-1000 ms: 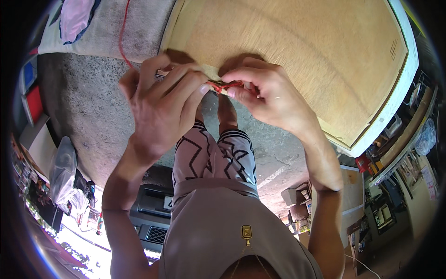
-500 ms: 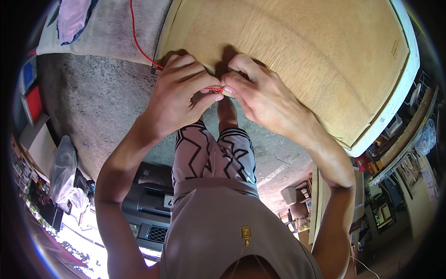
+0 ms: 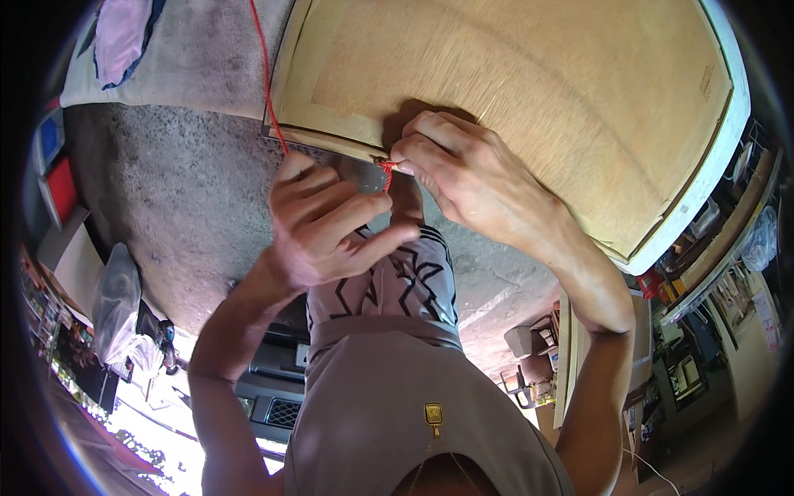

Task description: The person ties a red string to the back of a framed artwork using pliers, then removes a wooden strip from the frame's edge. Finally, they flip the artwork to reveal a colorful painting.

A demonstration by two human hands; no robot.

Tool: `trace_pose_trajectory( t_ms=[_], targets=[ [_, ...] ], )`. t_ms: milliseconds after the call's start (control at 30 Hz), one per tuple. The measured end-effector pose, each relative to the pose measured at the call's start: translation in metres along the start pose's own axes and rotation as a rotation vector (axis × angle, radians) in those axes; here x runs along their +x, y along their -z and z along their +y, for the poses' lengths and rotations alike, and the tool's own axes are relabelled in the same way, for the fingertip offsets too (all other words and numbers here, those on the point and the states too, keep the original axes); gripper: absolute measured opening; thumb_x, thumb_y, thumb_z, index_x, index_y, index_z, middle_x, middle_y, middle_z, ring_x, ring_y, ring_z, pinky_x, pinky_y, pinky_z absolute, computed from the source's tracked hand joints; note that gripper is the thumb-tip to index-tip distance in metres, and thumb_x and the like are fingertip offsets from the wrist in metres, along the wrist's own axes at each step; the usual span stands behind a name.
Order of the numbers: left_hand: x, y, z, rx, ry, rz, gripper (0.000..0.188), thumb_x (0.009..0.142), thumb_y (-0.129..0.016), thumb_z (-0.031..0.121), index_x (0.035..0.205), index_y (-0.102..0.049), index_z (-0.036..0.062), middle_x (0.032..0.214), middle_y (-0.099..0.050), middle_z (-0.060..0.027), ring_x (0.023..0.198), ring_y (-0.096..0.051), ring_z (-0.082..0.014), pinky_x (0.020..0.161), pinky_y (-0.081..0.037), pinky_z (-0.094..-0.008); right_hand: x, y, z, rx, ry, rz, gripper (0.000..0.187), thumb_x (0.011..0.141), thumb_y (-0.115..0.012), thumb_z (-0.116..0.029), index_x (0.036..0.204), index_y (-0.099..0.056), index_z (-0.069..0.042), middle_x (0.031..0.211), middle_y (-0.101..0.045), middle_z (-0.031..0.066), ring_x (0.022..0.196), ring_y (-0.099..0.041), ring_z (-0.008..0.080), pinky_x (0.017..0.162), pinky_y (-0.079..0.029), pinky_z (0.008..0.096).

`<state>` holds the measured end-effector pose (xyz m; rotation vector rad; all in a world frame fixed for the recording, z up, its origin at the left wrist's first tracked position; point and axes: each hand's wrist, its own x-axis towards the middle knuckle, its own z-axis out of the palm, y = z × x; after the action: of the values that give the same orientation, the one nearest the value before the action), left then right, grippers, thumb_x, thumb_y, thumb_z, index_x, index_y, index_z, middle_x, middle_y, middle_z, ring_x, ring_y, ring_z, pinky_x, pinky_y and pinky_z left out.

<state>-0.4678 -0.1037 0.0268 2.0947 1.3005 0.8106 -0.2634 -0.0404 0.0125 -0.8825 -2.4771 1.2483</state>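
Observation:
A thin red cord (image 3: 266, 74) comes down from the upper left, across a panel's corner, to my left hand (image 3: 327, 217). The fingers of that hand curl round the cord, and its thumb stretches away to the right. From under its index finger a short twisted length runs up to a red knot at the near edge of the wooden panel (image 3: 513, 91). There my right hand (image 3: 475, 169) is closed, thumb and index finger pinched on the cord beside the knot. Its other fingers bend over the panel edge. The exact grip points are partly hidden.
A grey cloth surface (image 3: 190, 58) with a pink and dark blue cloth (image 3: 124, 37) lies left of the panel. Below is a concrete floor (image 3: 165, 190). Crowded shelves (image 3: 736, 223) stand at the right, a plastic-wrapped item (image 3: 116, 298) at the left.
My left hand has drawn down and away from the right hand, lengthening the visible cord at the panel edge; its thumb has spread. The right hand stays near the edge, having shifted slightly.

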Motion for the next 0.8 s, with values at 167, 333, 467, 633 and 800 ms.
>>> trace_pose_trajectory(
  t_ms=[167,333,467,633,800],
  targets=[
    [-0.023,-0.017,-0.001,-0.083,0.525,0.115,0.029,0.08,-0.08,0.022,0.068,-0.056,0.0115,0.052,-0.049,0.0029,0.043,-0.042,-0.013,0.05,-0.03,-0.0303,-0.006,-0.001,-0.003,-0.05,0.029,0.012,0.021,0.078,-0.065,-0.001,0.099,-0.063,0.002,0.098,-0.061,0.0136,0.092,-0.062,0.032,0.079,-0.055,0.0405],
    [-0.015,-0.029,0.02,-0.201,0.522,0.212,0.012,0.089,-0.071,0.008,0.095,-0.067,-0.001,0.073,-0.061,-0.0016,0.062,-0.049,-0.0034,0.054,-0.037,-0.0185,0.0,0.001,0.0,0.009,0.097,0.037,0.021,0.079,-0.065,-0.002,0.099,-0.063,0.003,0.098,-0.06,0.0136,0.093,-0.06,0.0332,0.084,-0.053,0.0417],
    [-0.022,-0.041,0.035,-0.397,0.843,0.267,0.012,0.09,-0.07,0.005,0.097,-0.068,-0.0037,0.072,-0.063,-0.0011,0.063,-0.049,-0.0026,0.055,-0.037,-0.0182,0.001,0.002,-0.001,-0.008,0.056,0.033,0.02,0.078,-0.065,-0.001,0.098,-0.064,0.003,0.098,-0.059,0.0138,0.091,-0.06,0.0324,0.082,-0.053,0.0407],
    [-0.023,-0.038,0.033,-0.718,0.962,0.313,0.017,0.09,-0.069,0.002,0.104,-0.068,-0.0065,0.07,-0.063,-0.0016,0.062,-0.05,-0.0035,0.054,-0.037,-0.0184,0.007,-0.004,0.001,-0.017,0.1,0.103,0.021,0.07,-0.066,-0.001,0.091,-0.063,0.003,0.09,-0.057,0.0132,0.085,-0.059,0.0293,0.075,-0.053,0.0389],
    [-0.014,-0.036,0.038,-1.044,1.159,0.47,0.017,0.088,-0.07,0.002,0.103,-0.069,-0.0048,0.069,-0.06,0.0004,0.053,-0.041,-0.0017,0.048,-0.029,-0.0188,0.01,-0.009,0.003,0.056,0.116,0.168,0.019,0.069,-0.069,-0.003,0.087,-0.064,0.001,0.086,-0.056,0.01,0.08,-0.058,0.026,0.066,-0.053,0.0369]
  ],
)
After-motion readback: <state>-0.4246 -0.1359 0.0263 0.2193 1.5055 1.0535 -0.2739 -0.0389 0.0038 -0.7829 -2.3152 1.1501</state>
